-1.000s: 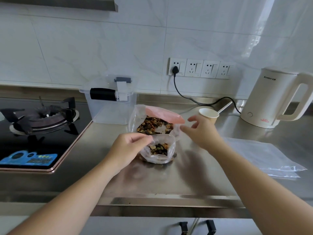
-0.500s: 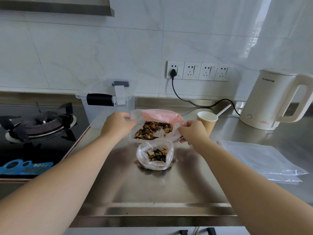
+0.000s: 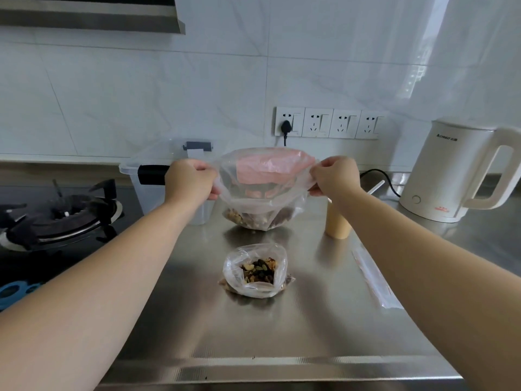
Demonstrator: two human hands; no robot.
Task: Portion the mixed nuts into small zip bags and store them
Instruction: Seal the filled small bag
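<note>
A large clear bag (image 3: 265, 190) with a pink panel holds mixed nuts at its bottom and stands on the steel counter (image 3: 253, 328). My left hand (image 3: 189, 182) grips its left top edge and my right hand (image 3: 332, 176) pinches its right top edge, stretching the mouth wide between them. In front of it, nearer me, a small zip bag (image 3: 255, 270) sits open on the counter with a portion of nuts inside; neither hand touches it.
A clear storage box (image 3: 158, 176) with a black handle stands behind my left hand. A paper cup (image 3: 337, 222) is under my right wrist. White kettle (image 3: 456, 170) at right, gas stove (image 3: 59, 213) at left, flat empty bags (image 3: 375, 280) beside my right forearm.
My left hand let go of the small bag and moved to the big bag's left edge. Both hands then lifted and stretched the big bag's mouth upward.
</note>
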